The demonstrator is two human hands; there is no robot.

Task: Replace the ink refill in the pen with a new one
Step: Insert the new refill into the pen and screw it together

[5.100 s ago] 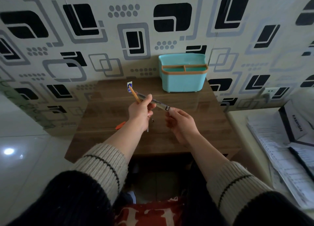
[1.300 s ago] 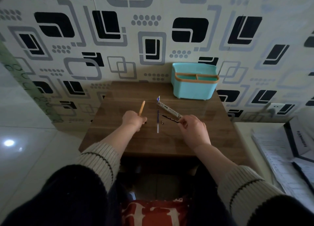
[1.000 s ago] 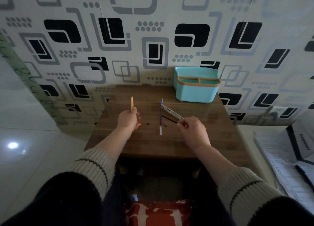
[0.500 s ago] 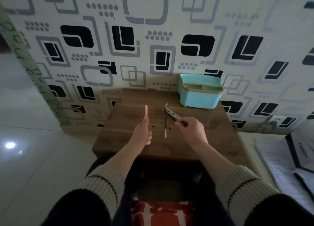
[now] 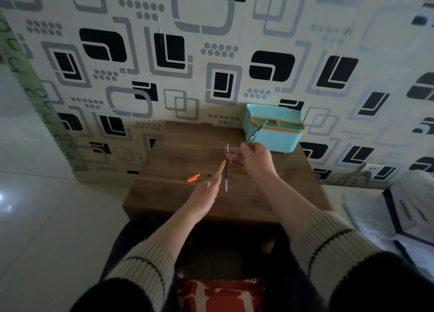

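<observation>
Holding the tan pen barrel [image 5: 221,167] in the left hand [image 5: 204,195], pinching a thin dark refill [image 5: 256,132] in the right hand [image 5: 252,158] above the table [image 5: 164,194]. Next, probably aligning refill tip with barrel mouth, sliding in.

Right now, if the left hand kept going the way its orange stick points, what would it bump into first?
Probably the right hand. The left hand aims its orange pen barrel up and right, toward those fingers; depth is unclear, so it may pass beneath them.

Wall [image 5: 211,41] ahead of me: pale paper w/ black & grey squares. Small wood table [image 5: 178,152] against it, glossy pale floor [image 5: 35,217] to my left. Dim light.
</observation>
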